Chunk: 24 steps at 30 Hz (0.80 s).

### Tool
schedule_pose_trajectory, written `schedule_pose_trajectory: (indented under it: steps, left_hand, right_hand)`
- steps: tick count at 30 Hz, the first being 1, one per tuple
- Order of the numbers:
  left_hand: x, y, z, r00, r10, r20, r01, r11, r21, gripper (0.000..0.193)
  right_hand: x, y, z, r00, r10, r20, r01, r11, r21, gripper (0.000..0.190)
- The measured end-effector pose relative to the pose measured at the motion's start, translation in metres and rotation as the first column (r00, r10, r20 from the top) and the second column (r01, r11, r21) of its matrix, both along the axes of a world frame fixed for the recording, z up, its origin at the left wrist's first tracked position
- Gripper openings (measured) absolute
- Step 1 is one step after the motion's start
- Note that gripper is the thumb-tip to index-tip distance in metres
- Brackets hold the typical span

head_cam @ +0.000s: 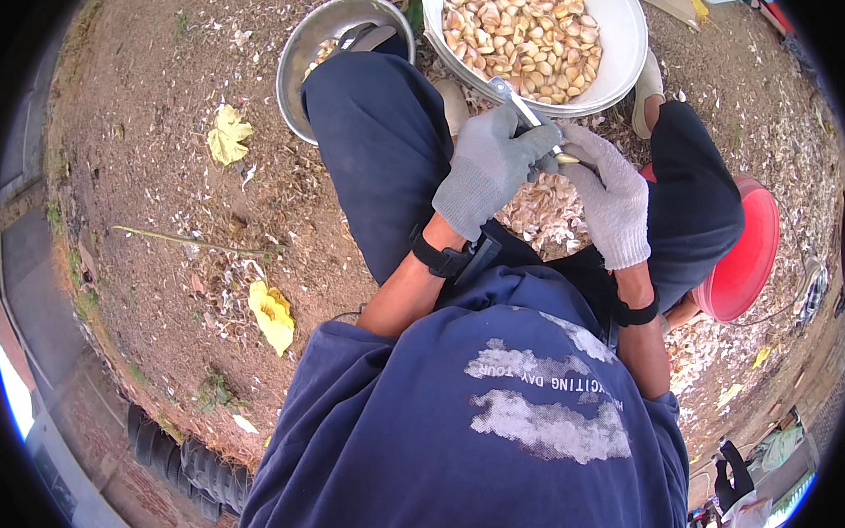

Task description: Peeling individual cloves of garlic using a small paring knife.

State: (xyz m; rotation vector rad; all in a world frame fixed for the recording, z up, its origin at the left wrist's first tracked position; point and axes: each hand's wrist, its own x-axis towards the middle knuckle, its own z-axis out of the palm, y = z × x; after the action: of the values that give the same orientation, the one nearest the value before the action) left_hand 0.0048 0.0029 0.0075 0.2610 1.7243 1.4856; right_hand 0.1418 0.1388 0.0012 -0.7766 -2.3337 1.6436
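Observation:
My left hand [489, 160], in a grey-coated work glove, grips a slim hand tool [525, 110] with a flat metal end pointing up and left; its exact kind is unclear. Beside it, my right hand [609, 184], in a whitish knit glove, pinches a pale garlic clove [567, 158] near the tool's lower end. Just beyond both hands stands a white bucket [628, 44] holding many unpeeled garlic cloves [526, 44]. Past my left knee sits a metal bowl [291, 73] with pale cloves and a dark object inside, partly hidden. Garlic skins [550, 214] lie heaped beneath my hands.
A red bucket [740, 260] lies tipped by my right knee. On the littered ground at left are a yellow leaf [229, 134], a dry stem [188, 241] and a yellow flower [271, 317]. Tyres [210, 474] line the lower left edge. Another person's legs [733, 476] show far lower right.

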Motion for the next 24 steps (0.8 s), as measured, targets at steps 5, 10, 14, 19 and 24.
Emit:
schedule_pose_trajectory:
  steps: [5, 10, 14, 19, 24]
  left_hand:
    - [0.001, -0.001, -0.001, 1.000, 0.014, 0.022, -0.015, 1.000, 0.028, 0.026]
    - [0.002, 0.000, -0.001, 0.998, 0.035, -0.051, -0.033, 0.999, 0.037, 0.024]
    - [0.002, 0.001, 0.000, 0.998, 0.057, -0.021, -0.057, 0.998, 0.024, 0.024]
    - [0.006, 0.003, -0.016, 0.985, 0.006, -0.171, -0.013, 0.999, -0.044, 0.025]
    - [0.009, 0.005, -0.008, 0.981, 0.109, -0.157, -0.111, 0.994, -0.004, 0.020]
  right_hand:
    - [0.000, 0.002, 0.008, 0.998, 0.059, 0.002, -0.059, 0.995, 0.075, 0.044]
    - [-0.003, 0.000, 0.001, 1.000, 0.014, -0.002, -0.014, 0.999, -0.047, 0.045]
    - [-0.004, -0.001, 0.000, 0.997, -0.047, -0.060, 0.028, 0.958, -0.284, 0.044]
    - [-0.001, 0.004, -0.003, 1.000, -0.028, -0.008, 0.023, 0.926, -0.377, 0.045]
    - [-0.002, 0.001, -0.003, 0.998, -0.056, -0.003, 0.050, 0.911, -0.410, 0.047]
